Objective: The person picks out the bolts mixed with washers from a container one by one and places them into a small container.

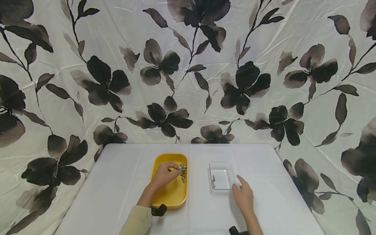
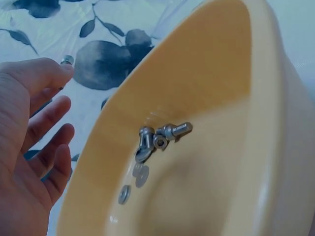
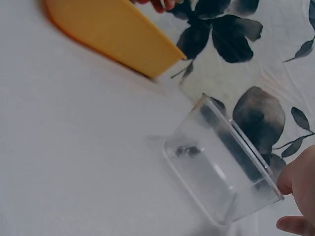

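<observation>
Over the yellow tray (image 1: 164, 197), my left hand (image 1: 165, 174) pinches a small metal bolt (image 2: 67, 60) between thumb and index finger; the other fingers are loosely bent. Below it in the tray lie several bolts (image 2: 146, 143) and flat washers (image 2: 141, 176), bunched near one wall. My right hand (image 1: 244, 197) is at the right side of a clear plastic box (image 1: 221, 188), with a fingertip touching its rim in the right wrist view. Small metal hardware (image 1: 213, 181) lies inside the box, near its left wall; its exact kind is hard to make out.
Both containers stand on a white-covered table (image 1: 97, 199), the box to the right of the tray with a gap between them. Behind the table hangs a white cloth (image 1: 205, 98) with dark flowers. Each wrist wears a black device.
</observation>
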`<action>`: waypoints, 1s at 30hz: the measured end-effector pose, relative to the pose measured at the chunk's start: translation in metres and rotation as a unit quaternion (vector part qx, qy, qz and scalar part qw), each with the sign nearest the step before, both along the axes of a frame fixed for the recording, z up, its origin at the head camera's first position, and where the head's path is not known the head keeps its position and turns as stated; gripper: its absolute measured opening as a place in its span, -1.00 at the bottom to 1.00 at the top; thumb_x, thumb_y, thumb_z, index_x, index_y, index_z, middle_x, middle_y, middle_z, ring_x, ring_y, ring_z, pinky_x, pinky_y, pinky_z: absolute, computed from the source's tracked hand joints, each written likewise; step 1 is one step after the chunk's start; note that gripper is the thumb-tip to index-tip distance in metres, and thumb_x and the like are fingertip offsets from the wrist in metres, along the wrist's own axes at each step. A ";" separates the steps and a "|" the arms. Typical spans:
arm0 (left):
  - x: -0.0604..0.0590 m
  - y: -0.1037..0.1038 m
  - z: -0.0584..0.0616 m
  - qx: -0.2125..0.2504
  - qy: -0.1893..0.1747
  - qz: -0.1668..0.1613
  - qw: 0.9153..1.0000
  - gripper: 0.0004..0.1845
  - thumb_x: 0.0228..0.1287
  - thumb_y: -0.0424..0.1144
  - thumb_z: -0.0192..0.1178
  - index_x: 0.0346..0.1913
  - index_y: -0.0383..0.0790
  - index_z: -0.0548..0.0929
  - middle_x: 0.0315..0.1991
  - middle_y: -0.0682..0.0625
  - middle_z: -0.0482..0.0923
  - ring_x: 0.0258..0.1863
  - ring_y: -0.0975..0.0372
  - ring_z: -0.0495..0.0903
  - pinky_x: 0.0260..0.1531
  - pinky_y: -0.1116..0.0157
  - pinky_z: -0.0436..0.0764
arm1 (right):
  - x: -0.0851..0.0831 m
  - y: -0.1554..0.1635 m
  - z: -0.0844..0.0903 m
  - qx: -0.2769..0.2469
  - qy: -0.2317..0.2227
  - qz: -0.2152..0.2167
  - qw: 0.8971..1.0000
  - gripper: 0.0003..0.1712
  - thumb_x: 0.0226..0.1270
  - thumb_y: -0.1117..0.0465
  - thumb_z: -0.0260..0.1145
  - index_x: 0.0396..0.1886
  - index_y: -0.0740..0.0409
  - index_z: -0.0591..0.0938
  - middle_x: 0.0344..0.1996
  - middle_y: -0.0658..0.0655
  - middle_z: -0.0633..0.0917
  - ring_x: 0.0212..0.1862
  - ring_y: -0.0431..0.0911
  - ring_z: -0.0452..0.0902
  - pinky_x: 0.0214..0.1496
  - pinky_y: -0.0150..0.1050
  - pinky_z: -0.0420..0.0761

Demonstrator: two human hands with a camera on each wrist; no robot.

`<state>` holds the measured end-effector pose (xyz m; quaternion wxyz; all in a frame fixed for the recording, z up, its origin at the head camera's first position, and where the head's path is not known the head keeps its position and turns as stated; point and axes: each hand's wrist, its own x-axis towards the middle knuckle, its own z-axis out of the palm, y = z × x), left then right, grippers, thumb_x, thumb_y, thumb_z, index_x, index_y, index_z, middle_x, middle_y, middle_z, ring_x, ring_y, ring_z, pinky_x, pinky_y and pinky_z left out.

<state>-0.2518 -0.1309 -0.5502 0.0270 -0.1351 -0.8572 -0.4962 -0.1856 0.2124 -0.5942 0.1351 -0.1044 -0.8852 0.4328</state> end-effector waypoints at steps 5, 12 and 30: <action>-0.005 0.007 0.004 0.009 0.001 -0.013 1.000 -0.97 0.15 -0.17 0.41 -0.36 -0.01 0.76 -0.28 0.20 0.62 -0.14 0.07 0.58 -0.11 0.07 0.51 | -0.002 -0.001 -0.003 -0.033 0.003 0.009 0.999 -0.52 0.38 0.26 0.17 0.28 0.24 0.48 0.20 0.41 0.49 0.01 0.28 0.59 -0.12 0.04 0.63; -0.014 0.021 0.009 0.006 0.034 -0.041 0.999 -0.94 0.15 -0.17 0.40 -0.35 -0.04 0.77 -0.31 0.16 0.63 -0.24 0.14 0.58 -0.23 0.19 0.54 | -0.006 -0.003 -0.003 -0.065 -0.011 0.016 0.998 -0.54 0.41 0.26 0.14 0.28 0.21 0.49 0.22 0.36 0.49 0.05 0.28 0.57 -0.10 0.00 0.64; -0.029 0.084 0.020 -0.004 -0.004 -0.107 0.994 -0.93 0.19 -0.13 0.37 -0.34 -0.02 0.77 -0.29 0.22 0.60 -0.08 0.00 0.56 -0.04 0.04 0.57 | -0.003 -0.003 -0.012 -0.075 -0.004 0.014 0.997 -0.59 0.40 0.32 0.10 0.21 0.18 0.56 -0.08 0.33 0.68 -0.43 -0.13 0.61 -0.49 -0.36 0.54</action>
